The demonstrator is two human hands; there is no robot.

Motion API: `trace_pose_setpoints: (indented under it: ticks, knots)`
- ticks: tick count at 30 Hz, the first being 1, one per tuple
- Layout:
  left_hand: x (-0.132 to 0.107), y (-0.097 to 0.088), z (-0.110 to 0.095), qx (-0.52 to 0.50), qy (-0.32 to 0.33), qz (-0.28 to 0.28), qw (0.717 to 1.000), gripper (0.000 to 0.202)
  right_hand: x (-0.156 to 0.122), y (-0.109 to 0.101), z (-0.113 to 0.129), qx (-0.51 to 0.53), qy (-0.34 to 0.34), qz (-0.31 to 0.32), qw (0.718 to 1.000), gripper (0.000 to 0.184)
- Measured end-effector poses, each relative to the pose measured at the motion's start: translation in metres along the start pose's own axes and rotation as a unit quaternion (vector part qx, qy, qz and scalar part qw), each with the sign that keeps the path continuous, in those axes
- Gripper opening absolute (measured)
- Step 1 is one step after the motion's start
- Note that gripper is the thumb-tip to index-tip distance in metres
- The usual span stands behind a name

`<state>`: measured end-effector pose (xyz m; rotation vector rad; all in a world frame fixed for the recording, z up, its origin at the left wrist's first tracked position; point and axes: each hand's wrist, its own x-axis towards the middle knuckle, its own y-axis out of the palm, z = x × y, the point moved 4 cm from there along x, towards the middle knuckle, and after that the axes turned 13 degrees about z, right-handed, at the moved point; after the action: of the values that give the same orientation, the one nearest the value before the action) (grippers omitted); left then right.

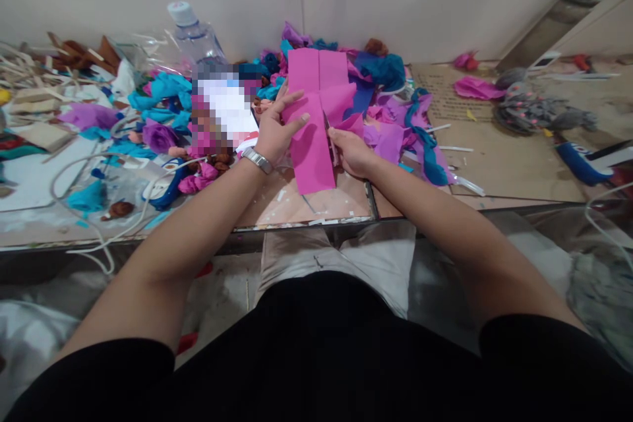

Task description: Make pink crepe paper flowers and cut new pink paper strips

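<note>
A bright pink sheet of crepe paper [312,161] lies on the table in front of me, with a cut running up through it from the near edge. My left hand [277,130] rests on its left side, fingers spread and thumb stretched across the paper. Closed around a pair of scissors [325,117], my right hand [352,151] is at the cut on the right side. The thin blades show between the two parts of the paper; the handles are mostly hidden in my fingers. A loose pink flap [339,102] stands up right of the blades.
Crumpled blue, purple and pink paper surrounds the sheet. A water bottle [192,36] stands behind a partly blurred phone [230,109]. On the left are a white cable [106,237], a blue tape dispenser [165,188] and wood scraps [37,99]. Cardboard [487,161] and a grey bundle [529,109] lie right.
</note>
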<state>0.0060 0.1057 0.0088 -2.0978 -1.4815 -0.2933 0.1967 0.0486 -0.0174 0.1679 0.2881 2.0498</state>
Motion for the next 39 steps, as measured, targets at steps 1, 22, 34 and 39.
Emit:
trace_pose_setpoints:
  ticks: [1, 22, 34, 39]
  knots:
    - [0.000, 0.000, 0.001, 0.003, 0.000, 0.004, 1.000, 0.070, -0.001, 0.001, 0.000, 0.000, 0.000, 0.006, 1.000, 0.035]
    - [-0.010, 0.013, -0.011, 0.000, -0.038, 0.052, 0.998, 0.072, -0.003, 0.009, 0.005, 0.056, -0.016, -0.015, 0.998, 0.017]
    - [-0.010, 0.012, -0.014, 0.003, -0.041, 0.046, 0.998, 0.075, -0.002, 0.007, -0.001, 0.072, -0.021, -0.001, 0.997, 0.016]
    - [-0.011, 0.015, -0.018, 0.012, -0.027, 0.054, 0.998, 0.075, -0.001, 0.006, -0.001, 0.070, -0.048, 0.038, 0.996, 0.017]
